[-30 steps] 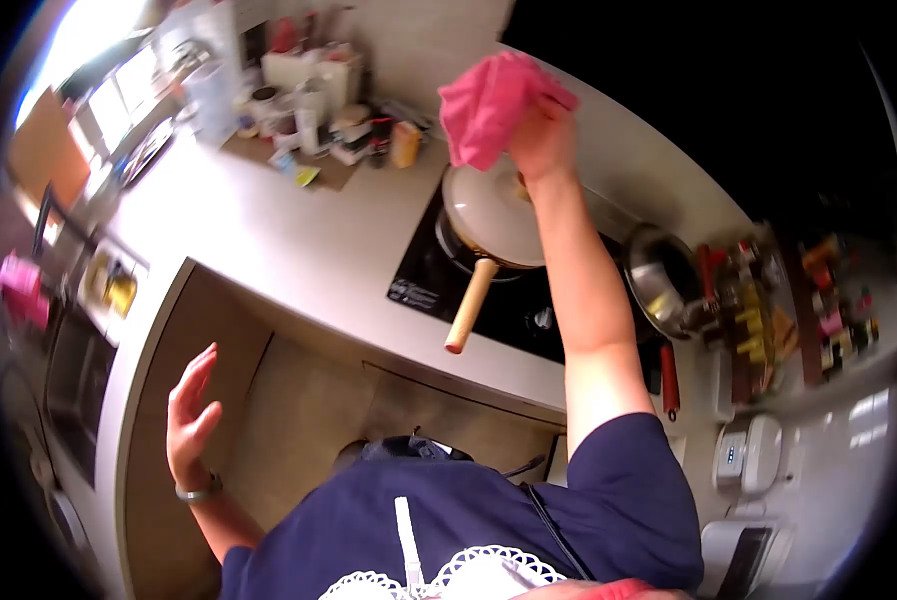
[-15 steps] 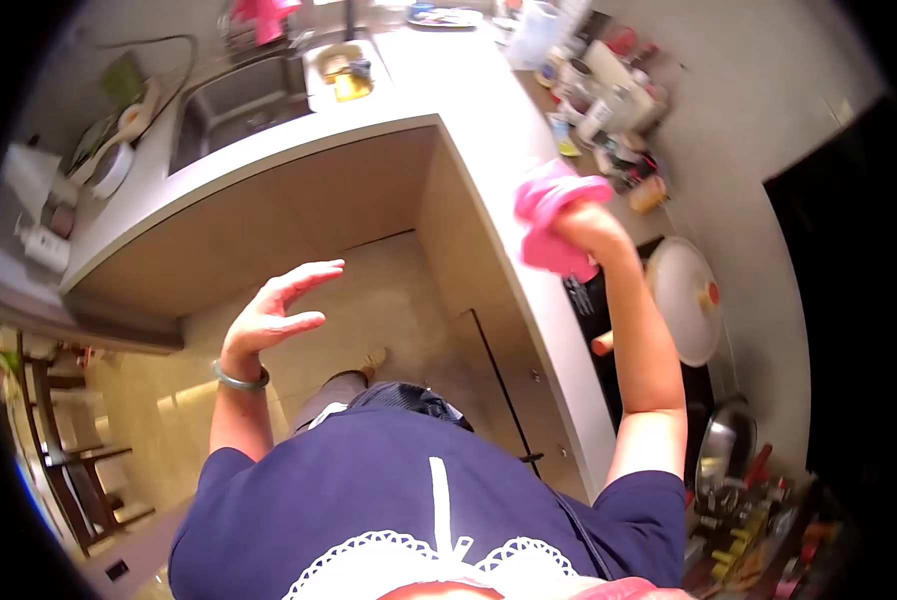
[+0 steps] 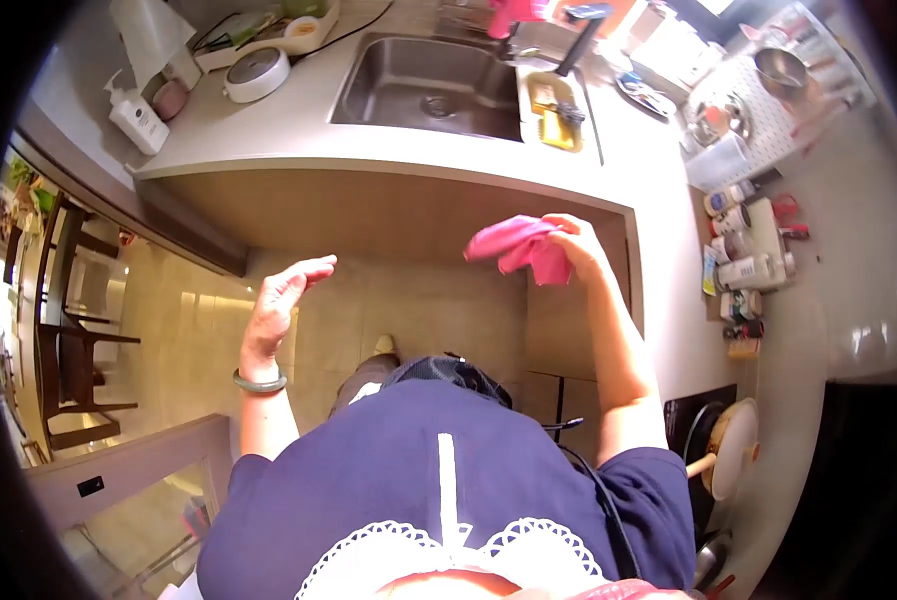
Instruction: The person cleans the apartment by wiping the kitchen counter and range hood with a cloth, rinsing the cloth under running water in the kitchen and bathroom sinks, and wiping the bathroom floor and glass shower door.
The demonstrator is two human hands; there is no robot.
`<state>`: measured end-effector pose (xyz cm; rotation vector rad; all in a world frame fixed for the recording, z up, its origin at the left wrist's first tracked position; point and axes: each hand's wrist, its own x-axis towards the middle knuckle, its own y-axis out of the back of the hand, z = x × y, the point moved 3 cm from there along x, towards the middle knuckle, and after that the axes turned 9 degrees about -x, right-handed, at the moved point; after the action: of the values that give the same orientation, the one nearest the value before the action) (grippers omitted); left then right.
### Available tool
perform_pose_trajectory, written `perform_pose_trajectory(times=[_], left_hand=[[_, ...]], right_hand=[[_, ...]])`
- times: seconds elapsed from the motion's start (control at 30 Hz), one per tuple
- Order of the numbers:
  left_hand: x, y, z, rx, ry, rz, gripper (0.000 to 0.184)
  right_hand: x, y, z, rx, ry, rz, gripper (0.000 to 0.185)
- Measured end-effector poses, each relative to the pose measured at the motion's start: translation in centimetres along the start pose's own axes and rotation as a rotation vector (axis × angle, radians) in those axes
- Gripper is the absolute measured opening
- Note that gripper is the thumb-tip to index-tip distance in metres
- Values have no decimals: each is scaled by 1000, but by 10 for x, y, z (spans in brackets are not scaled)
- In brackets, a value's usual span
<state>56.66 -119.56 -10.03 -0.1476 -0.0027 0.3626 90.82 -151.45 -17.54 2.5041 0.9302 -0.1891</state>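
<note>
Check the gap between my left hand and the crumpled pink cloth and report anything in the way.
Nothing visible stands between the bare left hand and the crumpled pink cloth: only open air above the glossy beige floor. The bare right hand holds the cloth's far end, covering just that side.

PLACE: kitchen | EVIDENCE: 1 sink [image 3: 393, 88] in counter [image 3: 670, 335]; lidded pan [image 3: 735, 448] on hob [image 3: 681, 414]

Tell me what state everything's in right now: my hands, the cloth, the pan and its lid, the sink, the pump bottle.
Left hand: open, holding nothing
Right hand: closed on the cloth
Pink fabric cloth: bunched, held in the air
Wooden-handled pan: covered
Round cream lid: on the pan
Rectangular steel sink: no dishes in it
White plastic pump bottle: upright
</note>
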Motion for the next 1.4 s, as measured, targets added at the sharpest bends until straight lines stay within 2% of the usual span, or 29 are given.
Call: perform_pose_trajectory(times=[0.13,0.2,0.27,0.33,0.4,0.47,0.5,0.53,0.6,0.67,0.7,0.73,0.8,0.83,0.93,1.03,1.07,1.1,1.13,1.2,1.27,1.33,1.37,1.4], left_hand=[[28,80,5,-26,-7,79,40],[34,108,6,-20,-14,152,42],[42,126,4,-37,3,211,43],[44,134,-1,-38,40,280,45],[51,139,-11,-35,73,305,44],[63,141,-25,-79,122,363,44],[72,136,-29,-75,146,383,43],[81,131,-33,-71,156,375,43],[98,116,-40,-57,200,436,41],[120,94,-36,-54,206,426,41],[135,81,-29,-31,195,432,41],[147,66,-19,-4,191,438,42],[178,26,-3,9,206,439,44],[194,6,1,1,200,437,43],[236,-30,5,9,183,422,43],[255,-54,-2,22,237,409,42],[261,-58,-5,22,226,439,42],[268,-63,-10,51,260,426,41],[267,-72,-8,78,293,436,40],[271,-77,8,120,286,412,34],[253,-82,20,154,211,415,29],[235,-92,31,158,161,390,27],[223,-102,32,98,130,427,27],[209,-108,27,81,110,461,27]], right_hand=[[71,4,-31,326,-79,277,40],[114,24,-30,328,45,365,41],[134,46,-37,198,105,516,40],[148,80,-32,-179,43,661,39],[150,109,-27,-263,8,897,40],[153,140,-3,-340,-8,1152,35],[164,147,16,-430,-102,1013,32],[180,143,28,-555,-221,776,31],[228,138,86,-1494,37,409,38],[250,149,118,-1294,-170,590,47],[260,166,133,-1276,-197,639,55],[265,190,148,-1264,-209,629,55],[267,257,194,-1180,-457,703,58],[265,285,197,-1174,-464,696,58],[261,366,196,-1370,-730,671,58],[293,435,227,-1142,-558,785,57],[316,444,230,-1126,-467,805,56],[336,432,205,-1157,-318,834,52],[360,422,190,-1157,-264,804,52],[385,388,146,-804,227,692,50],[399,346,104,-406,261,499,47],[379,331,54,151,502,431,43],[351,314,-7,240,490,418,43],[340,305,-36,462,379,354,43]])
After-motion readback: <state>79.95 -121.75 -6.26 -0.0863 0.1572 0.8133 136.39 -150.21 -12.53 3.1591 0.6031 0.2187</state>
